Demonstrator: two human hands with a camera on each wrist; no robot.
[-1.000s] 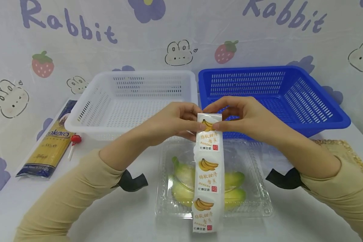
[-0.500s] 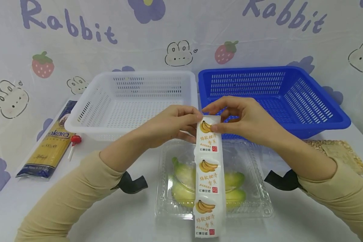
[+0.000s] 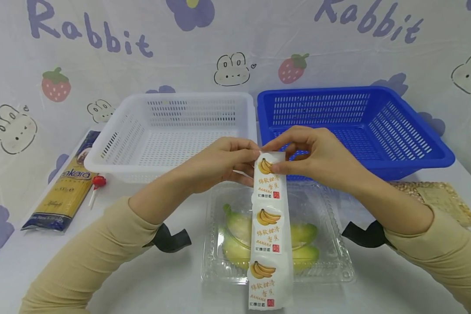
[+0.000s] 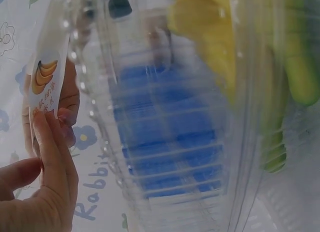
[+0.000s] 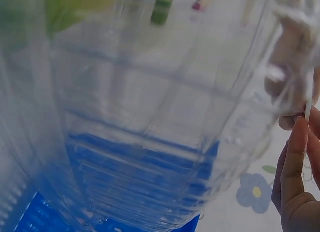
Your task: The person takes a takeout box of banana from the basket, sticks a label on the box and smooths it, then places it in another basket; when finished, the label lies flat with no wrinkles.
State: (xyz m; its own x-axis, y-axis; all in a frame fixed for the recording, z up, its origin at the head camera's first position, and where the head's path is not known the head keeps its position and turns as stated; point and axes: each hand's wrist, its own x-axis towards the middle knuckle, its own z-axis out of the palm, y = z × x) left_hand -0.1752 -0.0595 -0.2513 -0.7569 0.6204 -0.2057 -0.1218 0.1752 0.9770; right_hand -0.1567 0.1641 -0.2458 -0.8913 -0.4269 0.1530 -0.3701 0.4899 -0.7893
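A strip of white banana stickers (image 3: 268, 235) hangs down in front of a clear plastic clamshell box (image 3: 325, 277). Greenish-yellow bananas (image 3: 305, 253) show through its lid. My left hand (image 3: 216, 165) pinches the strip's upper left corner. My right hand (image 3: 318, 155) holds the top sticker, thumb on the printed banana, index finger reaching over to the top edge by the left thumb. In the left wrist view, the strip (image 4: 47, 82) rises above the left fingers (image 4: 52, 162). The right wrist view catches the right hand (image 5: 295, 177) at its edge, with the strip seen nearly edge-on.
Behind the box stand a white basket (image 3: 114, 168) and a blue basket (image 3: 412, 163), side by side. At left lie a pasta packet (image 3: 64, 192) and a red lollipop (image 3: 98, 182). A bag of grain-like pieces (image 3: 443, 198) lies at right, partly behind the forearm.
My left thumb has slid off the top sticker's picture to the strip's upper left corner. The strip has dropped slightly and its lower end has swung a little. The box has stayed put.
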